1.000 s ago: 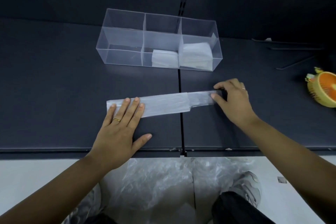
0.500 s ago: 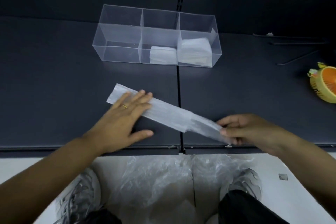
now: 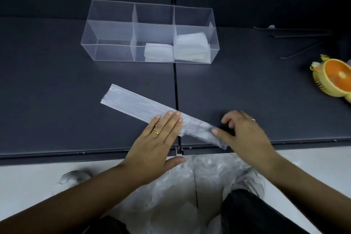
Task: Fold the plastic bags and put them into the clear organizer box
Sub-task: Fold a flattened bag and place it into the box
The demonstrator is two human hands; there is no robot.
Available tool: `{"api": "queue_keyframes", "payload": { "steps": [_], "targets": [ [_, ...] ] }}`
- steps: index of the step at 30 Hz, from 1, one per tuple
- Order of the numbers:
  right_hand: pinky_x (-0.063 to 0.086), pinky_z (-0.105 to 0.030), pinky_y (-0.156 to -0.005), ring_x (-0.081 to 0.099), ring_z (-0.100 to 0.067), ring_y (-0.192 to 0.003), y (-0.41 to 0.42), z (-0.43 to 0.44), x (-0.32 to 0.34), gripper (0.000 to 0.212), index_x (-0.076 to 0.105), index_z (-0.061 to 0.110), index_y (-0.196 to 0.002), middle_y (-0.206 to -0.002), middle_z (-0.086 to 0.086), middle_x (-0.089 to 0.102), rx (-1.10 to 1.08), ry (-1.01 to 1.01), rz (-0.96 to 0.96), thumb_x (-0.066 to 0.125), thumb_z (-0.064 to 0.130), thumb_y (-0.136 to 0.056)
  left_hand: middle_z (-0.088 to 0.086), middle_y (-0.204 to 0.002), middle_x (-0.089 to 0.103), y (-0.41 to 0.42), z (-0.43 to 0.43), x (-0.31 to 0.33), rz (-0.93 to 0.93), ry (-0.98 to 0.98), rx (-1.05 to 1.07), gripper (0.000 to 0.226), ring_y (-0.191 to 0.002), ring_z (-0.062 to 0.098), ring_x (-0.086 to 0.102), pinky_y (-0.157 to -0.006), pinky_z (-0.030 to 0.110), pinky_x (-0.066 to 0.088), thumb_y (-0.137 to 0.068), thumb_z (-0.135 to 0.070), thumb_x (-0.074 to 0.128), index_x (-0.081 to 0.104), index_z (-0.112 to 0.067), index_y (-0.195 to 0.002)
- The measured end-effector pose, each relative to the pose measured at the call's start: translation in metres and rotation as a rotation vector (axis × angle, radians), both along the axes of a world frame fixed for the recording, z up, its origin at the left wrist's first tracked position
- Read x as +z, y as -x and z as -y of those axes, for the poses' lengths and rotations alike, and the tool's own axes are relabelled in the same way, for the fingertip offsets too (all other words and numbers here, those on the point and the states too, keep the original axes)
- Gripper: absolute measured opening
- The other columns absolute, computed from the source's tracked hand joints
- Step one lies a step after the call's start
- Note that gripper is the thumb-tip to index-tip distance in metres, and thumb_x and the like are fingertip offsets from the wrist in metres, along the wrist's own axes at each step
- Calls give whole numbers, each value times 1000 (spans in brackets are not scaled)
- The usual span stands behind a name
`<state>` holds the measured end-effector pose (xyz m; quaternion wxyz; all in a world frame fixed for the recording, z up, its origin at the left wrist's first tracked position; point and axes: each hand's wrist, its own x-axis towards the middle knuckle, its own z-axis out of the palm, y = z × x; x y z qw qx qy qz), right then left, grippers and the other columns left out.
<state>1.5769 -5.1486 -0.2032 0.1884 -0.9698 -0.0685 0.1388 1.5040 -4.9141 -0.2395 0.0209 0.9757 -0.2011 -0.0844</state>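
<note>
A plastic bag folded into a long narrow strip (image 3: 136,105) lies slanted on the dark shelf, from upper left to lower right. My left hand (image 3: 159,138) presses flat on the strip's middle, fingers together. My right hand (image 3: 245,133) rests on the strip's near right end, thumb on the plastic and fingers spread. The clear organizer box (image 3: 114,32) stands at the back with three compartments. Folded white bags lie in its middle compartment (image 3: 158,52) and its right compartment (image 3: 191,45). The left compartment holds nothing.
An orange-and-yellow handheld fan (image 3: 334,78) lies at the right edge. Thin dark metal rods (image 3: 296,33) lie at the back right. A pile of loose clear plastic bags (image 3: 182,186) sits below the shelf's front edge, between my shoes. A seam (image 3: 175,85) splits the shelf.
The strip turned from level to slanted. My left hand slid along it from the left end to the middle. My right hand let go of its pinch and now lies on the right end.
</note>
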Motion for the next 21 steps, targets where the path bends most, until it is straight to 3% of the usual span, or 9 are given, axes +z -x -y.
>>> {"api": "queue_keyframes", "payload": {
  "steps": [3, 8, 12, 14, 17, 19, 21],
  "targets": [
    [37, -26, -78, 45, -15, -92, 15, -7, -8, 27, 59, 19, -96, -94, 6, 47, 35, -8, 92, 72, 36, -80, 13, -158, 18, 0, 0, -3, 24, -4, -18, 86, -146, 27, 16, -114, 43, 17, -92, -68, 21, 23, -4, -149],
    [41, -29, -83, 47, -17, -91, 27, -15, -11, 11, 66, 10, -82, -96, -1, 52, 41, -54, 151, 69, 20, -86, 13, -158, 18, 0, 0, -4, 46, -40, -18, 86, -146, 27, 15, -116, 43, 17, -92, -68, 21, 23, -4, -149],
    [38, -19, -67, 53, -13, -81, 24, -17, -4, 13, 59, 14, -81, -92, 4, 54, 49, -35, 112, 60, 20, -92, 13, -158, 19, 0, -1, -5, 70, -7, -30, 86, -146, 27, 16, -114, 42, 15, -92, -68, 22, 23, -4, -150],
    [40, -15, -55, 55, -6, -64, 16, -14, 2, 13, 56, 17, -81, -75, 6, 59, -50, -173, -37, 59, 22, -92, 12, -159, 16, 1, -2, -6, 71, -4, -28, 86, -147, 26, 13, -118, 43, 15, -93, -69, 21, 20, -5, -151],
    [43, -20, -55, 50, 0, -48, 2, -10, 18, 8, 58, 16, -90, -63, 4, 63, -236, -511, -428, 65, 15, -88, 10, -160, 11, 1, -2, -7, 64, 11, -22, 86, -148, 25, 8, -117, 42, 11, -93, -70, 21, 16, -7, -152],
    [43, -21, -56, 50, 0, -46, -8, -3, 25, 17, 61, 20, -100, -67, 4, 67, -269, -537, -636, 67, 12, -86, 11, -160, 12, 0, -3, -7, 61, 22, -20, 86, -148, 25, 9, -116, 41, 11, -93, -69, 22, 17, -7, -152],
    [40, -17, -53, 46, -2, -48, -16, 1, 33, 15, 67, 21, -96, -66, 3, 65, -202, -472, -763, 67, 12, -85, 11, -160, 13, 0, -3, -7, 47, 36, -18, 86, -148, 25, 9, -115, 41, 12, -93, -69, 21, 17, -7, -152]
  ]
}}
